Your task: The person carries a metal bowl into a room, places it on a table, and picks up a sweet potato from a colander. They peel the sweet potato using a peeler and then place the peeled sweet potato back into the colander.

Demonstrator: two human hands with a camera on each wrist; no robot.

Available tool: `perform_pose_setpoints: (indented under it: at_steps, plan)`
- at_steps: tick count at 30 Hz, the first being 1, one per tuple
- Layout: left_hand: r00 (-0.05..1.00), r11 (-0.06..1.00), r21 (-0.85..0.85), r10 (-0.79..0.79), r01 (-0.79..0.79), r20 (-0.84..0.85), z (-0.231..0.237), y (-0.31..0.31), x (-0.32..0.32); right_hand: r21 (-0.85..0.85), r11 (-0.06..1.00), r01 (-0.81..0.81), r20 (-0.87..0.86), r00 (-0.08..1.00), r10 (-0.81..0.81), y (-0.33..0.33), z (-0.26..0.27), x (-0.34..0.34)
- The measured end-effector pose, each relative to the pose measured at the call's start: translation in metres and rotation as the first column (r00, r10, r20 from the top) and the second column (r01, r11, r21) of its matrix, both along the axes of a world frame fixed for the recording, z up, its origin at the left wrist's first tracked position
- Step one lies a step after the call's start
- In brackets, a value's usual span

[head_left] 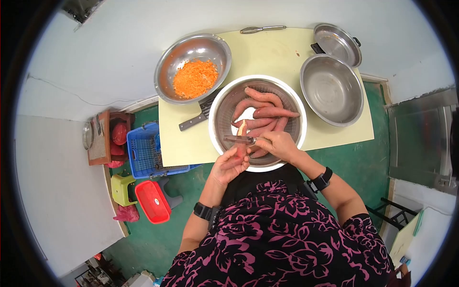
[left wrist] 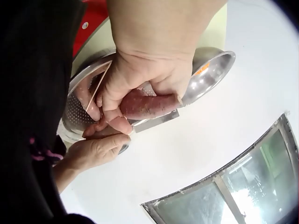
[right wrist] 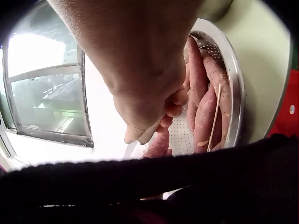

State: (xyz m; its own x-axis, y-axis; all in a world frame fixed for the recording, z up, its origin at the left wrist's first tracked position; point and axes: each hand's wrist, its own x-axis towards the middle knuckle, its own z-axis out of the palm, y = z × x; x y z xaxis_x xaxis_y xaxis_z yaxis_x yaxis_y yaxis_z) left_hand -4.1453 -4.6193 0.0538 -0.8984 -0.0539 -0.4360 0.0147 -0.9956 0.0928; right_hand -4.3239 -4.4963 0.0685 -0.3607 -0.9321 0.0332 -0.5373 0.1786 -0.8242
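- Plainly seen from the head, the left hand (head_left: 230, 167) curls its fingers round a sweet potato (left wrist: 148, 107) over the near rim of the perforated basin (head_left: 258, 77); the grip is closed on it.
- The right hand (head_left: 279, 146) has its grip closed too, fingers curled about the handle of a bladed tool (head_left: 235, 138). Only the head view gives the blade clearly: it lies across the sweet potato, just below a pale yellow, skinless end.
- The left wrist view gives the opposite end instead, reddish skin running to a blunt pale tip beyond the fingers, with the right hand close by.
- From the right wrist, the back of the right hand hides most of the tool, so how the blade sits cannot be told there.
- That same view brings near the other sweet potatoes (head_left: 276, 112) in the basin, plus a thin pale stick (right wrist: 215, 119) over them. The left wrist view catches the stick as well; from the head I cannot make it out.
- Both wrist views take in a framed window (right wrist: 46, 88).
- Only the head view lays out the bench (head_left: 265, 55): orange shreds (head_left: 195, 79) in a steel bowl (head_left: 162, 62) on the left, a black-handled knife (head_left: 192, 122) between that and the basin, and a second bowl (head_left: 332, 91) to the right.
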Motion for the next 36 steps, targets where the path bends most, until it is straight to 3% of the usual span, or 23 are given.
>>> perform_pose_setpoints:
  at_steps: [2,4,7,11,14,19,23,26,27,30,34,35,36]
  plan:
    - [0.998,0.993,-0.104,-0.056,0.051,-0.043,0.006,0.003,0.000,-0.042,0.999,-0.025,-0.086,0.996,0.021,0.000,0.004,0.000]
    - [0.985,0.989,-0.079,-0.134,0.125,-0.111,0.007,0.000,0.001,-0.059,0.998,0.005,-0.156,0.988,-0.014,0.000,-0.002,-0.002]
    - [0.981,0.988,-0.046,-0.152,0.148,-0.122,0.013,0.002,0.005,0.126,0.983,0.133,-0.264,0.960,-0.096,-0.001,-0.021,-0.022]
    - [0.985,0.990,-0.020,-0.144,0.142,-0.095,0.018,0.004,0.009,0.248,0.930,0.270,-0.134,0.961,-0.243,0.000,-0.032,-0.035]
    - [0.994,0.993,-0.051,-0.104,0.103,-0.026,0.010,0.005,0.010,0.103,0.988,0.116,-0.051,0.993,-0.111,0.002,-0.016,-0.013]
    - [0.984,0.964,-0.200,-0.180,0.175,-0.007,0.011,0.003,0.008,0.038,0.993,-0.107,-0.090,0.990,0.110,-0.002,0.000,-0.003]
    - [0.981,0.943,-0.271,-0.192,0.194,0.033,0.022,0.006,0.013,0.233,0.961,0.152,-0.309,0.948,-0.075,-0.005,-0.014,-0.026]
    - [0.987,0.975,-0.152,-0.159,0.162,0.034,0.012,0.003,0.016,0.324,0.915,0.243,-0.231,0.958,-0.172,-0.005,-0.025,-0.033]
    - [0.989,0.981,-0.133,-0.144,0.145,0.016,0.009,0.003,0.017,0.287,0.924,0.251,-0.256,0.950,-0.178,-0.005,-0.028,-0.030]
    - [0.992,0.987,-0.099,-0.128,0.126,-0.011,0.005,0.003,0.017,0.030,0.999,0.029,-0.122,0.992,-0.025,0.000,-0.012,-0.012]
    - [0.986,0.964,-0.208,-0.161,0.164,0.034,0.010,0.003,0.014,0.014,0.999,-0.039,-0.069,0.997,0.040,0.001,0.005,0.003]
    - [0.985,0.952,-0.250,-0.166,0.174,0.052,0.013,0.003,0.013,-0.046,0.997,0.059,-0.158,0.985,-0.066,0.000,0.001,0.003]
    - [0.982,0.931,-0.315,-0.176,0.186,0.061,0.013,0.004,0.013,0.013,0.991,0.134,-0.179,0.975,-0.130,-0.001,-0.001,-0.002]
